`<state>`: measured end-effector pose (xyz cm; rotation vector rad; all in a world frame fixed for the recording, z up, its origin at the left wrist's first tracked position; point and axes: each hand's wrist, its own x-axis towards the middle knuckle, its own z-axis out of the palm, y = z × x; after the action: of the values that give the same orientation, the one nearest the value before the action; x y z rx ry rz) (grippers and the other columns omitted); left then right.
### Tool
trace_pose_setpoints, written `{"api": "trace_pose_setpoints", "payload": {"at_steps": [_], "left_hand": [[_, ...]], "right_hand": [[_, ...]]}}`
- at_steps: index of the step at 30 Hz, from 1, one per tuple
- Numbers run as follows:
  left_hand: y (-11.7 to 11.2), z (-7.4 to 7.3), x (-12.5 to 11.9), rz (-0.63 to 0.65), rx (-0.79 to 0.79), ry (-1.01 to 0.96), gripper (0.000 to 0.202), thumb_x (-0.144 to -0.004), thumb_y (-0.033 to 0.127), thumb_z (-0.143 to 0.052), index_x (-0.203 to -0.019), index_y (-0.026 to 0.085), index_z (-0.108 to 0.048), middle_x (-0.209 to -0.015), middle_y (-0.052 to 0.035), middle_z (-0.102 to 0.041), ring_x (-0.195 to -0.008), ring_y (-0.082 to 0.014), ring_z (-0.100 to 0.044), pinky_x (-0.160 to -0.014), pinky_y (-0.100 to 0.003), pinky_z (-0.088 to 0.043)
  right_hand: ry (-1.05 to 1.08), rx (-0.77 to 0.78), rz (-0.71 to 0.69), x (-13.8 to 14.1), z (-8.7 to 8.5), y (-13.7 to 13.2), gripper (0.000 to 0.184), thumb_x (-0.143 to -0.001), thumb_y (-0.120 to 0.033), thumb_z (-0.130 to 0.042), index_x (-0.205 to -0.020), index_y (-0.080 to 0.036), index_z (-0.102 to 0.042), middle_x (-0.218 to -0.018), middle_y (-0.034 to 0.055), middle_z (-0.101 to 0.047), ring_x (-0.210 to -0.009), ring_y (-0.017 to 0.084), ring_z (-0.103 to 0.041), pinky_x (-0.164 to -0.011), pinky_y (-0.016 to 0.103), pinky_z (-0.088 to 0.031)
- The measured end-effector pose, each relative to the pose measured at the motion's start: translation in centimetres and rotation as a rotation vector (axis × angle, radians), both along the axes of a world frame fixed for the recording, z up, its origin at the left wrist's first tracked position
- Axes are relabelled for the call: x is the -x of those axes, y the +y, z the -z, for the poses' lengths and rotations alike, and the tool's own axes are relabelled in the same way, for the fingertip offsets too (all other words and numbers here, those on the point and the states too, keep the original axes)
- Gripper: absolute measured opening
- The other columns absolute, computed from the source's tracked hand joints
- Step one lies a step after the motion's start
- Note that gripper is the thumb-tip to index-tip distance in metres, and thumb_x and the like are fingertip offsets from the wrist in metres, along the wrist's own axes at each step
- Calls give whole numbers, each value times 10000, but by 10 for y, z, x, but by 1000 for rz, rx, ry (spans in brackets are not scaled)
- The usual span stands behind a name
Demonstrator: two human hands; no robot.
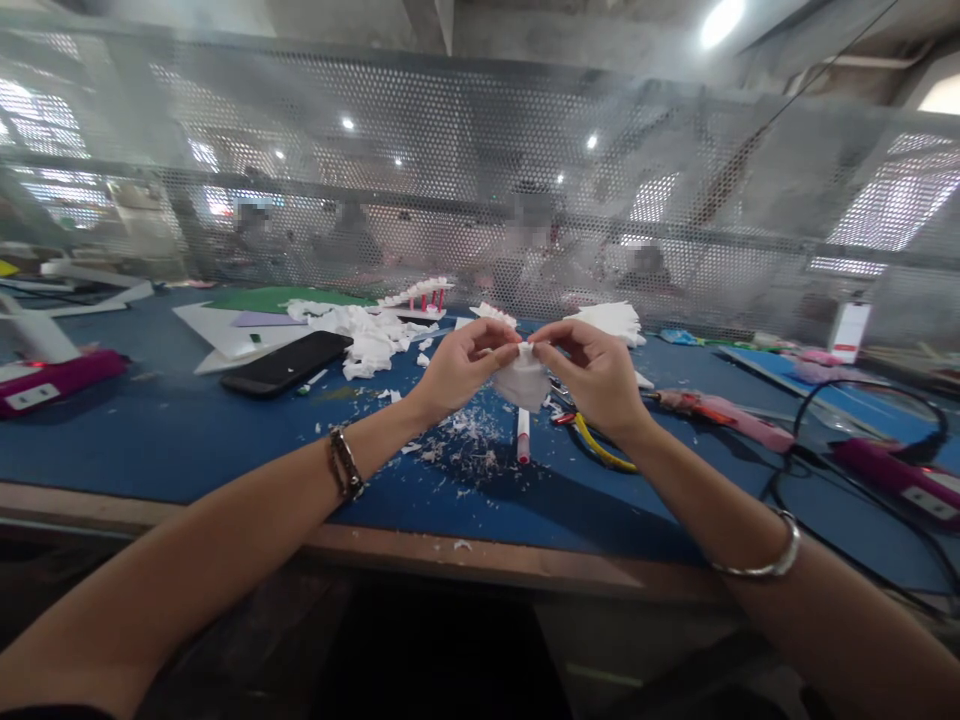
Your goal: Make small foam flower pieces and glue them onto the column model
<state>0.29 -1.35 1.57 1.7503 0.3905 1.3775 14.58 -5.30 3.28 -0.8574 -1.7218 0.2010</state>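
Note:
Both hands meet over the middle of the blue table. My left hand [466, 362] pinches the upper left edge of a small white piece [521, 385], thin like paper or cloth. On its upper right edge, my right hand [598, 368] pinches too, thumb and finger together. The piece hangs down between them, above the table; its exact kind is unclear. Just below it lies a white tube with a red end [523, 440]. Pliers with yellow handles [600, 447] lie under my right hand, partly hidden by it. Fine white shavings [469, 445] are scattered beneath my left hand.
A black phone [289, 364] and crumpled white scraps [364, 335] lie left. A rack with red pegs [427, 298] stands behind. Right are a pink-handled tool [724, 418], a black cable [799, 420] and a purple power strip [900, 480]. A perforated metal screen [450, 150] closes the back.

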Motion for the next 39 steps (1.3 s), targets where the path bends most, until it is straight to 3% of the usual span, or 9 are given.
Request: {"api": "trace_pose_setpoints", "payload": {"at_steps": [8,17,23,26,34,39], "left_hand": [[0,7,-4,-223,-212,-21,47,-676,184,-568,-671,161,-609,-671,-20,-576,-613,-88,-518,-559,-208,-427],[-8,6,-6,-179,-275,47,124,-710,180,-547,-780,183,-651,-793,-50,-619,-748,-116,-558,-629,-216,-464],[-7,7,-6,-330,-421,112,135,-746,190,-528,-813,182,-645,-793,-48,-622,-739,-110,-551,-663,-224,-452],[-7,7,-5,-345,-460,151,152,-758,186,-509,-828,166,-642,-789,-59,-622,-726,-109,-551,-647,-221,-448],[-4,5,-2,-343,-399,210,166,-747,196,-494,-785,145,-648,-734,-60,-620,-671,-101,-547,-597,-210,-440],[0,7,-4,-323,-171,97,129,-713,193,-529,-756,160,-646,-796,-48,-651,-710,-100,-573,-622,-206,-456]], "right_hand": [[-85,-150,7,2,8,0,33,-718,-154,-506,-716,-173,-533,-707,-4,-551,-672,85,-530,-625,228,-462],[-138,-259,53,2,11,3,57,-748,-149,-482,-713,-187,-508,-718,-3,-519,-697,94,-510,-635,237,-465],[-161,-312,44,0,10,2,71,-751,-149,-497,-718,-190,-545,-756,12,-498,-764,112,-496,-647,253,-452],[-178,-301,40,0,10,3,77,-754,-147,-487,-724,-192,-541,-741,9,-495,-732,109,-493,-620,245,-448],[-214,-172,57,2,12,5,53,-754,-175,-465,-791,-200,-492,-739,-2,-510,-669,93,-491,-610,237,-444],[-108,-87,35,6,14,1,210,-726,-259,-503,-886,-205,-379,-713,-14,-461,-680,99,-494,-599,234,-449]]}}
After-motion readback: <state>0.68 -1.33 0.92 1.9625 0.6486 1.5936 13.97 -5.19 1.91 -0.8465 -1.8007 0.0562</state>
